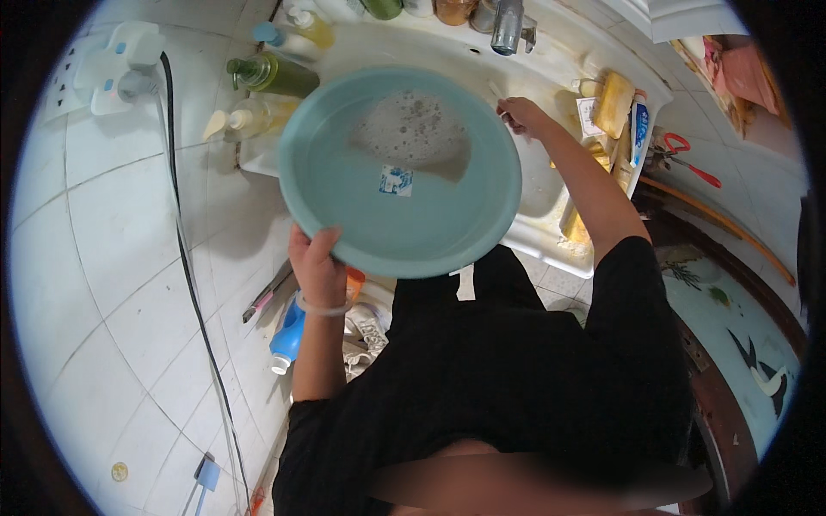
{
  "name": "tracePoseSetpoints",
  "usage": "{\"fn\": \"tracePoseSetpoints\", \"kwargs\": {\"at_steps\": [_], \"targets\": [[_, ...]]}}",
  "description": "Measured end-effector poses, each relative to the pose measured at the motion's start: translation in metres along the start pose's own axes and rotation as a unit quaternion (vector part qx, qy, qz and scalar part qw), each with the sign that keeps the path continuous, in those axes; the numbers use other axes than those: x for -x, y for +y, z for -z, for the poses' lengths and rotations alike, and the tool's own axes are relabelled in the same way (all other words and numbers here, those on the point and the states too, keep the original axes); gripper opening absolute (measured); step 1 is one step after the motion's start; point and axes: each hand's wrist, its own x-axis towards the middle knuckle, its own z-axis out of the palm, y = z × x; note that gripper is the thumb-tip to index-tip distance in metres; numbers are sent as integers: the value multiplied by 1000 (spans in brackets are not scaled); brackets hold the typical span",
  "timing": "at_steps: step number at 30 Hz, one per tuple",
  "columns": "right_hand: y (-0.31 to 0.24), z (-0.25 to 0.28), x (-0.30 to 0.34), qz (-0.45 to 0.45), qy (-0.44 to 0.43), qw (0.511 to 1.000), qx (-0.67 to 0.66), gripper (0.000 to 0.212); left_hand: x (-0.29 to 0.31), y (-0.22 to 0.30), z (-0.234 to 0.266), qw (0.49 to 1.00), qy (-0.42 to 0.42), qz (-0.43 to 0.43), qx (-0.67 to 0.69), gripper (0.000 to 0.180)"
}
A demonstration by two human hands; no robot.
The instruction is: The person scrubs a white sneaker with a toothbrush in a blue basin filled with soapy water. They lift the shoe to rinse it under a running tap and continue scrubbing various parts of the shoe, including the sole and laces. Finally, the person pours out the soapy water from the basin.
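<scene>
A pale turquoise plastic basin [387,228] is tilted over the near left part of the white sink [538,193]. Foamy water [411,129] has pooled toward its far side, and a blue-and-white printed patch shows on the bottom. My left hand [317,262] grips the near left rim, thumb on top and other fingers partly hidden beneath. At the far right rim, my right hand [523,118] is closed, its curled fingers against the basin's edge; their undersides are hidden. A small white stick-like thing [495,89] lies just beyond those fingertips.
A metal faucet [508,30] stands at the back. Pump bottles, including a green one [274,75], line the left ledge. On the right ledge are a yellow sponge-like block [613,103], a blue-and-white tube [638,131], and red-handled scissors [693,161]. A blue bottle [288,335] stands below left.
</scene>
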Motion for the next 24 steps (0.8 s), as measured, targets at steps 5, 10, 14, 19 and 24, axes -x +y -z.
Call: {"fn": "tracePoseSetpoints", "kwargs": {"at_steps": [5, 10, 14, 19, 24], "targets": [[-35, -26, 29, 3, 27, 966, -255, 34, -20, 21, -50, 999, -32, -13, -25, 34], [-21, -15, 15, 87, -21, 982, -168, 29, -27, 28, -60, 998, -46, -4, -49, 34], [54, 2, -49, 178, 227, 847, 446, 22, -26, 8, -30, 1000, -19, 11, -4, 35], [-17, -6, -28, 237, 312, 811, 435, 20, 5, -3, -4, 998, 50, 28, 23, 36], [-34, -25, -39, 241, 286, 808, 456, 24, 31, -1, 25, 996, 76, 7, 45, 36]]}}
